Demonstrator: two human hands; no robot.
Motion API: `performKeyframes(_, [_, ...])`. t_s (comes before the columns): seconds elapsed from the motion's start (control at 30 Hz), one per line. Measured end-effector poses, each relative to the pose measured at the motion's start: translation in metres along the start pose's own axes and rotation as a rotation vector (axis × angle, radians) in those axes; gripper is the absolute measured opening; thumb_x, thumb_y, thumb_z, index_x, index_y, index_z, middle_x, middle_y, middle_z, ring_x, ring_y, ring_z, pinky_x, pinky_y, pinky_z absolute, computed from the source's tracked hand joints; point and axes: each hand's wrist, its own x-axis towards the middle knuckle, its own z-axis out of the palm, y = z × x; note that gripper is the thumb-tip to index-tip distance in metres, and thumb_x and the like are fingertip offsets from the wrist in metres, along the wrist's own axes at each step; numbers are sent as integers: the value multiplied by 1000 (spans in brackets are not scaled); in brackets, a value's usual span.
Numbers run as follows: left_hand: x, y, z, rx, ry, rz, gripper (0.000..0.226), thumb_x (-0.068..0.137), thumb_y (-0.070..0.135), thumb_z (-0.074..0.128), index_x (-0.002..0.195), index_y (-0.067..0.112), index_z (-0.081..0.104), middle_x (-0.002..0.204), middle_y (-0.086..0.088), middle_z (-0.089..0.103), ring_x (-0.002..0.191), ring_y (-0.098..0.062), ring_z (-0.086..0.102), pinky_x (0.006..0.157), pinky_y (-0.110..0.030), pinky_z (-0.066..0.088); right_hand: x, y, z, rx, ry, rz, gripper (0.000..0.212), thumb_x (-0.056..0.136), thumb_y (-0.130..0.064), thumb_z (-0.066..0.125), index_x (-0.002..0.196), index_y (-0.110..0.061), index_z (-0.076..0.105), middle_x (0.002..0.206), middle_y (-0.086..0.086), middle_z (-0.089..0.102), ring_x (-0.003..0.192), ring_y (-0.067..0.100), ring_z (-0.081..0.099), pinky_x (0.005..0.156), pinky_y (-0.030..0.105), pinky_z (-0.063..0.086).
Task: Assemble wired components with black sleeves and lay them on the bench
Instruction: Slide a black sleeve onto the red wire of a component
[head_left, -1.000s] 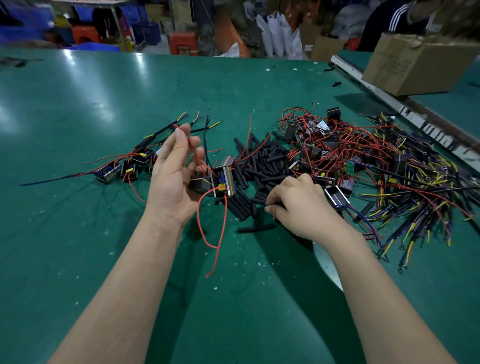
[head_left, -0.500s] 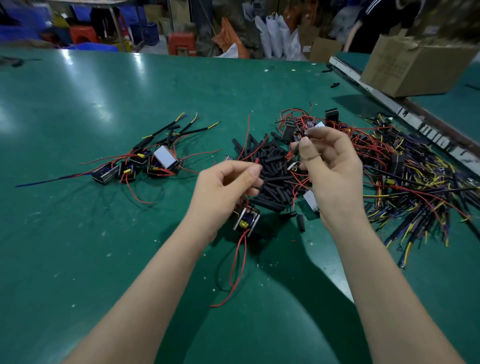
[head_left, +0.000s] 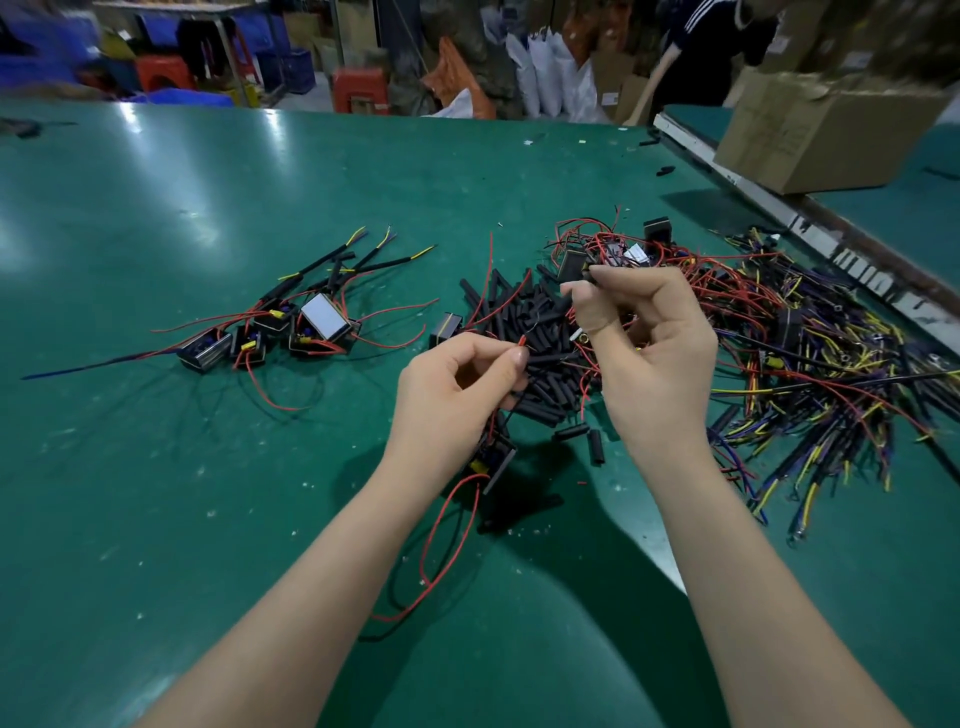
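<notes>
My left hand (head_left: 457, 395) pinches the tip of a red wire (head_left: 521, 341) above the bench; a small black component (head_left: 493, 460) dangles below it, its red lead (head_left: 441, 540) trailing toward me. My right hand (head_left: 644, 353) is raised beside it, thumb and forefinger pinching a short black sleeve (head_left: 587, 278). A heap of loose black sleeves (head_left: 540, 332) lies just behind both hands. Several components with sleeved leads (head_left: 291, 332) lie on the green bench (head_left: 208, 493) to the left.
A tangle of red-wired components (head_left: 675, 270) and sleeved yellow and purple wires (head_left: 831, 395) covers the right side. A cardboard box (head_left: 826, 135) stands at the far right behind a metal rail (head_left: 779, 208). A person (head_left: 711, 47) stands beyond the bench.
My left hand rose from the bench with the component and now pinches its wire tip. My right hand left the sleeve heap with a sleeve and came up close to the left hand.
</notes>
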Motion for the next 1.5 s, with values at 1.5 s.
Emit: performKeyframes(1.5, [3, -2, -3, 22, -104, -29, 16, 85, 17, 70, 70, 23, 67, 57, 5, 64, 49, -6, 51, 51, -14, 40, -4, 7, 5, -156, -6, -187, 14, 90, -23, 65, 99, -32, 60, 90, -20, 61, 93, 12, 59, 85, 21, 44])
